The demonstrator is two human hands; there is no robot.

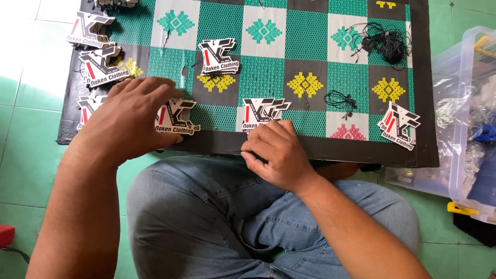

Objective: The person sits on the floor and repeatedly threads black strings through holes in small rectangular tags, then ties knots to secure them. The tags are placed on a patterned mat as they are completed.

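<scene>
My left hand (129, 116) lies palm down on a small stack of die-cut paper hang tags (178, 118), white with black and red print, at the near left of a patterned mat (305, 51). Its fingers are spread over the tags. My right hand (276, 152) rests at the mat's near edge with curled fingers touching the bottom of another fanned stack of tags (264, 111). More tag stacks lie at the middle (219, 56), the far left (103, 67) and the near right (399, 124).
Black string loops sit in a bundle (385, 41) at the far right and a smaller bunch (341, 101) mid-mat. A clear plastic bin (465, 119) stands to the right on the green tiled floor. My crossed legs in jeans (217, 217) are below the mat.
</scene>
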